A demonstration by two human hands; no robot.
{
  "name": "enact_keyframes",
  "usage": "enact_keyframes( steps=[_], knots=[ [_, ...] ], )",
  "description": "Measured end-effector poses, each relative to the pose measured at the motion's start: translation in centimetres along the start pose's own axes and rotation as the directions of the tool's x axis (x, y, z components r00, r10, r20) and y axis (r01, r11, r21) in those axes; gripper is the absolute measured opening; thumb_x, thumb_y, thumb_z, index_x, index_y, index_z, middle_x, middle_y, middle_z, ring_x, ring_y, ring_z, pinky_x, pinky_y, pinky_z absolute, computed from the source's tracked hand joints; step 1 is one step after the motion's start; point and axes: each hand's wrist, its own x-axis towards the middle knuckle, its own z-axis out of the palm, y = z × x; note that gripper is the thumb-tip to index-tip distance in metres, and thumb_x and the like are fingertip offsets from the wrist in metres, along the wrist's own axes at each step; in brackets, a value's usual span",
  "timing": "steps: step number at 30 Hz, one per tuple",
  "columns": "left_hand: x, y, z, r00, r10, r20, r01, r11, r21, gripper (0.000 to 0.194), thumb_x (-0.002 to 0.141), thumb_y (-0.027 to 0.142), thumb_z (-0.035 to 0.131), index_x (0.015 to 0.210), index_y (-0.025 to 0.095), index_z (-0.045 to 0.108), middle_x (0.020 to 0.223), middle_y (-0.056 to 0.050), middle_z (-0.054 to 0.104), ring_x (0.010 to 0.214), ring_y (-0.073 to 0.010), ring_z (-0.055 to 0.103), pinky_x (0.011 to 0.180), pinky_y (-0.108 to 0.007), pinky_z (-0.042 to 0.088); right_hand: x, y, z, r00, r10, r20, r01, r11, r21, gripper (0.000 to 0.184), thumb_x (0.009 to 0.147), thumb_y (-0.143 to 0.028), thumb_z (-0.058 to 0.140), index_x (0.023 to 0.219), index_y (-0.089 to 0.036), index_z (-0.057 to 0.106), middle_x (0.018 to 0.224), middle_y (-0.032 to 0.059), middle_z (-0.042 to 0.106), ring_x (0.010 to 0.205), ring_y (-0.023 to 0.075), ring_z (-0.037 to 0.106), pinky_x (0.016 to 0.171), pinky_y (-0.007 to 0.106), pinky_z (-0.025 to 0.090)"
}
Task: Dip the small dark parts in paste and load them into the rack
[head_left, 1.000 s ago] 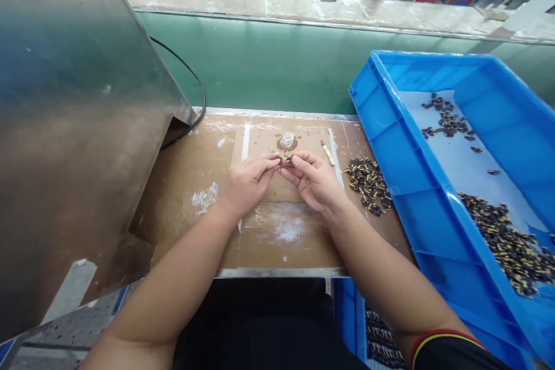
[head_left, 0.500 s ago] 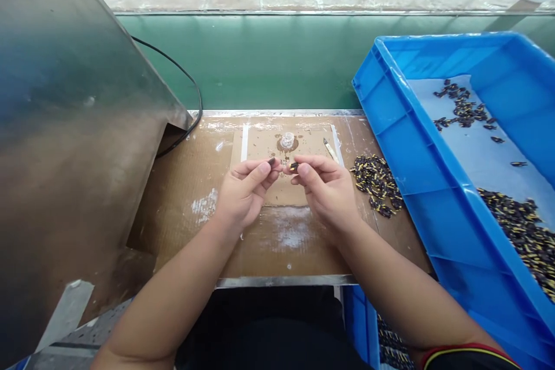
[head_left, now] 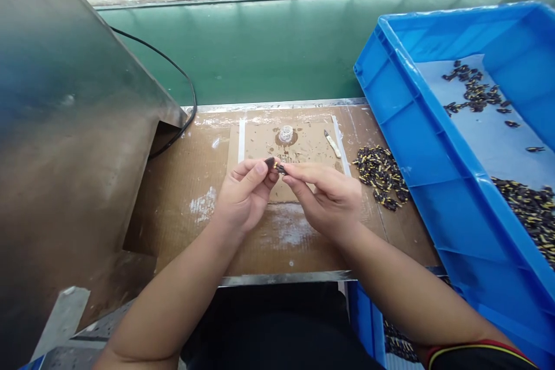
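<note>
Black-and-yellow part [head_left: 276, 166], dark end up-left (between left hand [head_left: 245, 193] and right hand [head_left: 325, 199])

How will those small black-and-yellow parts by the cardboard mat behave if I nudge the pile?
The loose heap of black-and-yellow parts will probably slide apart easily, since the pieces lie unbound and crisscrossed. They are likely light, as the left hand and right hand pinch similar parts in their fingertips. Their slim shape may roll, though I cannot be sure.

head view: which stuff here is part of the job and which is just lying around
Job: left hand, right hand, small black-and-yellow parts pinched between them, loose pile, blue plastic crate.
Lying about: small clear jar, cream-handled blade, black cable, steel panel.
</note>
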Motion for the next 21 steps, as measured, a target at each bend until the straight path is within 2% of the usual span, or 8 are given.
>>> enact_keyframes(
  steps=[6,11,15,21],
  knots=[
    [0.08,-0.07,0.01,1.0,0.008,0.014,-0.008,1.0,0.003,0.024,0.074,0.046,0.092,0.079,0.028,0.076,0.095,0.001,0.079,0.091,-0.0166,0.072,0.098,-0.037,0.06,0.07,-0.07,0.0,0.999,0.03,0.016,-0.029,0.999,-0.03,0.038,0.094,-0.016,0.076,0.12,-0.043,0.078,0.112,-0.0073,0.082,0.098,0.0193,0.081,0.09,0.039,0.071],
    [0.23,-0.01,-0.14,0.999,0.037,0.017,-0.037,0.999,0.027,0.025,0.072,0.047,0.094,0.078,0.029,0.078,0.095,0.001,0.08,0.092,-0.0174,0.074,0.099,-0.039,0.061,0.23,0.02,-0.08,1.0,-0.003,0.031,0.005,0.999,-0.052,0.038,0.094,-0.014,0.075,0.12,-0.041,0.077,0.112,-0.0067,0.082,0.098,0.0181,0.081,0.09,0.037,0.07],
    [0.23,0.07,-0.08,0.989,0.147,0.003,-0.147,0.983,0.107,0.023,0.07,0.042,0.096,0.079,0.028,0.081,0.097,-0.001,0.081,0.097,-0.0212,0.076,0.106,-0.045,0.06,0.44,0.14,-0.38,0.998,-0.002,0.065,0.009,0.994,-0.104,0.033,0.096,-0.015,0.073,0.117,-0.04,0.078,0.111,-0.0061,0.082,0.098,0.0188,0.081,0.091,0.038,0.07],
    [-0.26,-0.41,0.07,0.933,0.353,0.063,-0.358,0.904,0.234,0.007,0.084,0.028,0.088,0.089,0.03,0.084,0.105,-0.003,0.081,0.106,-0.0231,0.076,0.107,-0.045,0.06,0.73,0.3,-0.65,0.997,-0.034,0.066,0.04,0.994,-0.1,0.029,0.096,-0.014,0.071,0.113,-0.036,0.08,0.111,-0.0037,0.082,0.099,0.0187,0.08,0.091,0.035,0.069]
  ],
)
